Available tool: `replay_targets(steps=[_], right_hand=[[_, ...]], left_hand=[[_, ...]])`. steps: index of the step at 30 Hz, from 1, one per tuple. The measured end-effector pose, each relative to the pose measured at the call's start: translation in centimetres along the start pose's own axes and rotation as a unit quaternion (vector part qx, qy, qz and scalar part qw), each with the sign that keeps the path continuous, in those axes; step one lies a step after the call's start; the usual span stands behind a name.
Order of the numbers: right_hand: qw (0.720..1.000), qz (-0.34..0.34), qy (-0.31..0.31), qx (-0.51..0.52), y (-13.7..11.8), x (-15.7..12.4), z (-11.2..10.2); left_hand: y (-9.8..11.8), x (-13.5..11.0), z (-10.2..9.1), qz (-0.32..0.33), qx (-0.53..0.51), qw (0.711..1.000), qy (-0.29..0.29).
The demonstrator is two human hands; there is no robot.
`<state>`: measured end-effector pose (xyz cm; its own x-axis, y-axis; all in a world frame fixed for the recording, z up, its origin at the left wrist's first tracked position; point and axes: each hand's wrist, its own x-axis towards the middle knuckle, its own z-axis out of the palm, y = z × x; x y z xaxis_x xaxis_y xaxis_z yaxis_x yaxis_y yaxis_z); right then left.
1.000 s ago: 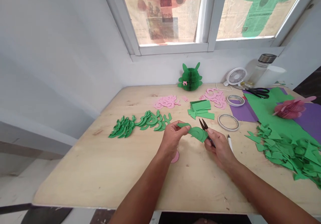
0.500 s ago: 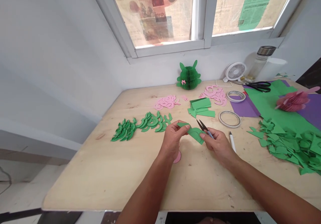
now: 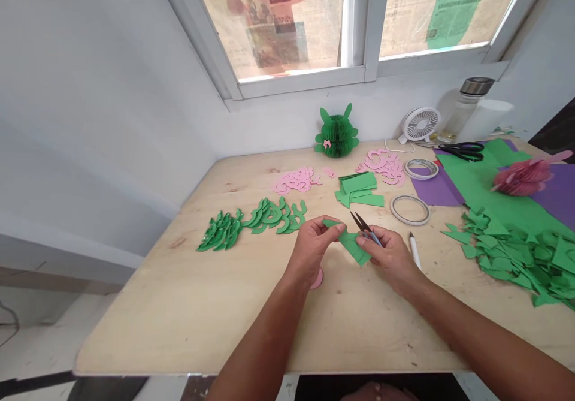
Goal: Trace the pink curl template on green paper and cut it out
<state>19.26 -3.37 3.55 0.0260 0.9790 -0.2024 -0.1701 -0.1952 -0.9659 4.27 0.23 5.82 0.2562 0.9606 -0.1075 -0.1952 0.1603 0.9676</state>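
Plain wood of the table is showing from its front edge to the hands; the left hand is pinching a green paper cutout just above the table; the right hand is gripping small snips against it; a white pen is lying just right; green scraps are crowding the right side; curved green cutouts and a tape ring are lying beyond.

Tipped the green paper piece downward between the left hand and the right hand. Shifted the snips leftward, away from the tape ring, blades lying across the piece's upper edge.
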Motion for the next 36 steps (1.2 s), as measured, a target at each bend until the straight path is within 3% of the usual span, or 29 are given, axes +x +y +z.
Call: replay_targets(steps=[5,9,15,22,36], right_hand=[[1.000,-0.004,0.031,0.001,-0.05,0.12,0.02],[1.000,0.003,0.013,-0.004,-0.24,-0.10,-0.09],[1.000,0.014,0.024,0.008,-0.18,-0.19,-0.08],[1.000,0.020,-0.019,-0.003,0.00,-0.06,0.09],[0.999,0.031,-0.007,-0.021,0.53,-0.02,0.12]], left_hand=[[-0.24,0.02,0.53,-0.003,-0.030,0.999,0.034],[-0.47,0.08,0.55,-0.011,-0.030,0.998,0.047],[-0.23,-0.03,0.57,-0.020,-0.028,0.999,0.036],[-0.23,-0.02,0.55,-0.006,-0.021,0.999,0.024],[-0.11,-0.03,0.53,-0.013,-0.034,0.999,0.021]])
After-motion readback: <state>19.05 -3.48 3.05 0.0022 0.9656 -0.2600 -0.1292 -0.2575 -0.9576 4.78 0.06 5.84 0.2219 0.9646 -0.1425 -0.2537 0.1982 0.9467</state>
